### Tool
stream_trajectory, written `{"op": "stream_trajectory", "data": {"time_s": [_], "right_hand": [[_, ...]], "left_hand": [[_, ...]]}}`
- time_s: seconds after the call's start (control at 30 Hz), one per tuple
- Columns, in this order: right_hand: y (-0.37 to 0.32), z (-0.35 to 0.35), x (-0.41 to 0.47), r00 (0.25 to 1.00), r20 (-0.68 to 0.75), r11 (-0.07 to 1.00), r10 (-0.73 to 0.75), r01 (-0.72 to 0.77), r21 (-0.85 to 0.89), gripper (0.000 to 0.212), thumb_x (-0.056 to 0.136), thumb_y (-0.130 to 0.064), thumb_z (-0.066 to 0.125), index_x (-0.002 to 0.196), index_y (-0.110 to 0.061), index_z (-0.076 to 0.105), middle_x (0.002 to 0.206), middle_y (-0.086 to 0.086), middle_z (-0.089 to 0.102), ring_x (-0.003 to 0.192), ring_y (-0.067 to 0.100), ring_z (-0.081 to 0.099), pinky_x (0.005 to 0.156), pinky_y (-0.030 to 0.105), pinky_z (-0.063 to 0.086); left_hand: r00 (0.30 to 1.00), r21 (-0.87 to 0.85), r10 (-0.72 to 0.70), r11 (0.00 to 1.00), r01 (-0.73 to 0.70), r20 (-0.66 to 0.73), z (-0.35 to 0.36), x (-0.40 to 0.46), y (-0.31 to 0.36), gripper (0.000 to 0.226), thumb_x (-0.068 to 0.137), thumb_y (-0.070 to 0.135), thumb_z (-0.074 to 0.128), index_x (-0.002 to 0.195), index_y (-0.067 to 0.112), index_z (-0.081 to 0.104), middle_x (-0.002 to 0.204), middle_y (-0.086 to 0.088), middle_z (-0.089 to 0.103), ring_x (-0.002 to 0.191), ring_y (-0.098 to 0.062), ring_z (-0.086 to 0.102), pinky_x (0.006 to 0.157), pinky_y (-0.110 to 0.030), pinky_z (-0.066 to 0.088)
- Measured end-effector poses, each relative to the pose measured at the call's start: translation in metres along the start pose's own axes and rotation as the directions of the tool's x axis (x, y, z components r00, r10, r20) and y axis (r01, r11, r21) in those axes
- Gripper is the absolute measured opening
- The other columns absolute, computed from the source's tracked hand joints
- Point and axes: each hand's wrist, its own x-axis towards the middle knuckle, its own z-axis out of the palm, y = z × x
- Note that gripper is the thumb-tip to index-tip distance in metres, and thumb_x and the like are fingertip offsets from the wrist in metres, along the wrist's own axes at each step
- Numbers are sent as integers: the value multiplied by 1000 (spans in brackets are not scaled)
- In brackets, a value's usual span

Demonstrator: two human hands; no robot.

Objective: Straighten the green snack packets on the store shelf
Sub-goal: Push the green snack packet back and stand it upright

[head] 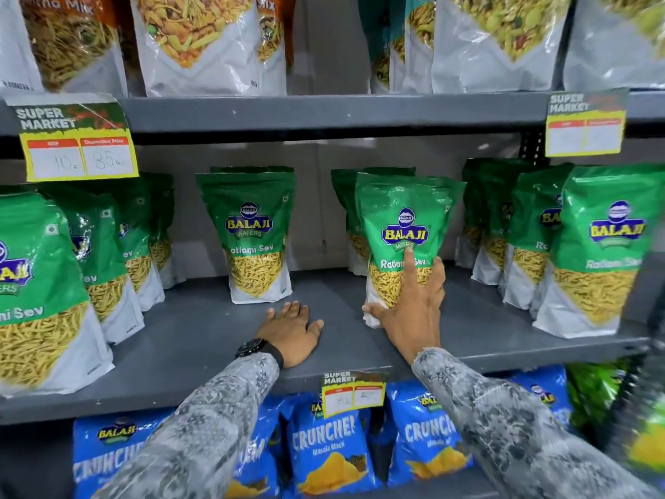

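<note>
Patterned grey sleeves (216, 419) reach up from below toward the grey shelf (201, 329). Left hand (293, 331), black watch (252, 348) at the wrist, lies flat on bare shelf, palm down, fingers loosely spread, holding nothing; it sits just in front of one green packet (253, 234) without touching it. Right hand (414, 304) presses on the front of the middle green packet (405, 239): fingers splayed wide, index stretched up to the logo, thumb hooked at the lower left corner. Open grip, laid against the face, not closed round it.

Middle green packet: glossy stand-up pouch, green upper half with a blue and yellow "Balaji Wafers" badge, "Ratlami Sev" lettering, yellow strands pictured below, white base. Standing on its bottom edge, long axis vertical, top leaning slightly right, face turned to the aisle. More green pouches stand close behind it.

Left of that packet, a row of like pouches (39, 282) recedes to the back; right of it, another row (593, 246). Below it, blue packets (331, 444) and a price tag (354, 392).
</note>
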Motion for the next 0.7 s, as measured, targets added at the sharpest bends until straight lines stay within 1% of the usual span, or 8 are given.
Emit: {"op": "stream_trajectory", "data": {"time_s": [0.17,0.3,0.37,0.6,0.63,0.7], "right_hand": [[-9,-9,-17,1000,-3,1000,-25,25,13,132,64,-44,97,164,-45,10,170,12,0,147,46,25,105,62,45],[-9,-21,-30,1000,3,1000,-21,21,8,130,67,-45,95,163,-48,8,171,9,-2,151,43,21,106,64,43],[8,-62,-47,998,-57,1000,15,-16,-17,131,67,-45,95,163,-48,6,171,7,-4,153,41,18,107,65,42],[3,-60,-59,1000,-27,1000,-10,10,3,132,69,-48,93,164,-47,2,173,7,-10,157,40,11,112,63,39],[4,-59,-60,1000,-26,1000,-11,11,9,132,69,-50,92,164,-46,0,173,8,-13,158,39,9,115,62,37],[3,-57,-61,999,-47,1000,-24,24,9,132,71,-55,89,165,-42,-2,173,10,-18,161,37,0,123,61,28]], "left_hand": [[1000,19,-20,1000,20,-12,-4,5,-14,71,105,55,19,161,12,21,173,-11,13,160,-25,9,130,-50,3],[999,15,-34,999,35,-7,-4,9,-17,71,105,55,19,161,11,22,172,-11,14,160,-25,9,130,-50,4],[999,20,35,999,-35,-1,-5,-4,19,70,106,54,19,161,11,22,172,-11,13,160,-25,9,130,-50,4],[1000,35,-5,999,5,-5,-1,-4,4,70,106,53,19,161,11,21,173,-11,14,160,-25,9,129,-50,5],[1000,34,-6,999,6,-8,-1,-5,4,69,106,53,19,161,11,22,172,-11,14,160,-25,10,129,-50,5],[1000,25,-8,1000,8,-11,1,-4,2,69,106,53,19,161,11,23,172,-11,15,160,-25,10,129,-50,5]]}}
